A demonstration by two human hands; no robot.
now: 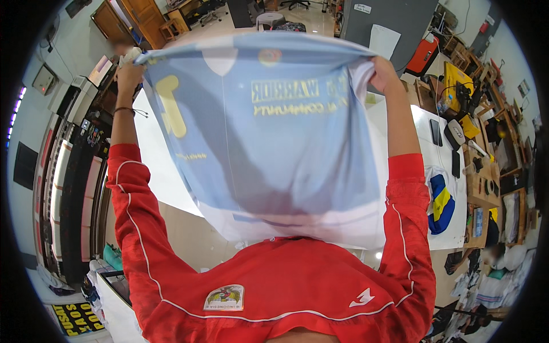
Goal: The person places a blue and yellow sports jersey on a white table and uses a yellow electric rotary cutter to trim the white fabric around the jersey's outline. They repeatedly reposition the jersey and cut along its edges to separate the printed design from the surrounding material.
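Note:
A large sheet of thin light-blue printed fabric (257, 143) is spread between my raised arms, its yellow print showing mirrored through the cloth. My left hand (130, 74) grips its upper left corner, fingers closed around the edge. At the upper right, my right hand (384, 75) is closed on the other corner, partly hidden by a fold. The cloth sags between the hands, and its pale lower edge hangs near my chest. Behind it lies a white table (417, 123), mostly covered from sight.
On the table's right side are a dark phone (436, 132) and a folded blue, white and yellow cloth (441, 203). A long wide-format printer (71, 183) stands along the left. Cluttered wooden shelves (486, 177) line the right. A grey stool (271, 22) is at the back.

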